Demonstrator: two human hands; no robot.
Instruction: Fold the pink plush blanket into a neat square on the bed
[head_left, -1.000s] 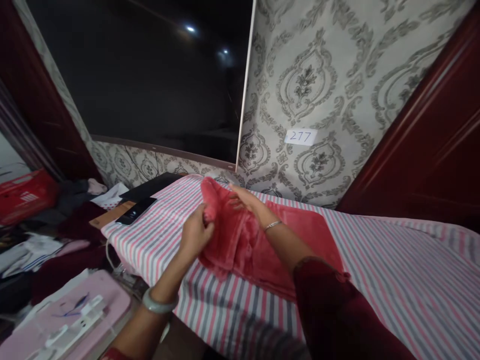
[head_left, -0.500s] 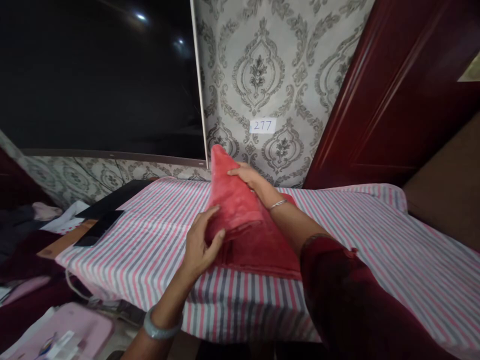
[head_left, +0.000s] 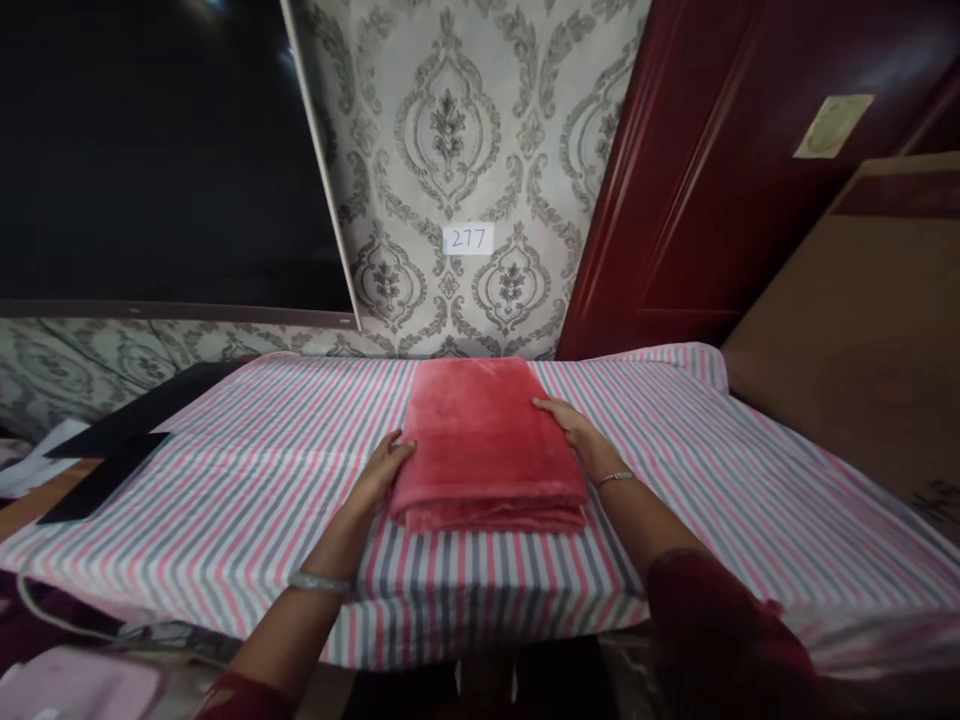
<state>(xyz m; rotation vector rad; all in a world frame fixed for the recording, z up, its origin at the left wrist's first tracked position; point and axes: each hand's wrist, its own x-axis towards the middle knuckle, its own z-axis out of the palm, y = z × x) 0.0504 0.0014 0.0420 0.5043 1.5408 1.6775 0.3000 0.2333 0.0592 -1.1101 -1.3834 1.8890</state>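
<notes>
A folded red fleece cloth (head_left: 484, 440) lies flat as a neat rectangle on the striped pink, grey and white table cover (head_left: 247, 470). My left hand (head_left: 382, 470) rests against the cloth's left edge, fingers stretched out. Against the right edge lies my right hand (head_left: 574, 432), fingers also flat and extended. A bangle sits on each wrist, and a dark red sleeve covers my right forearm. Neither hand grips anything.
A dark screen (head_left: 150, 150) fills the wall at the left, beside patterned wallpaper with a paper label reading 277 (head_left: 468, 239). A dark red door (head_left: 720, 170) stands at the right, with a brown board (head_left: 847, 330) leaning near it. Black flat items (head_left: 127, 430) lie at the table's left end.
The red cloth, held up and half folded before, now lies flat and fully folded. Both hands have let go and moved to its sides. The view has swung to the right.
</notes>
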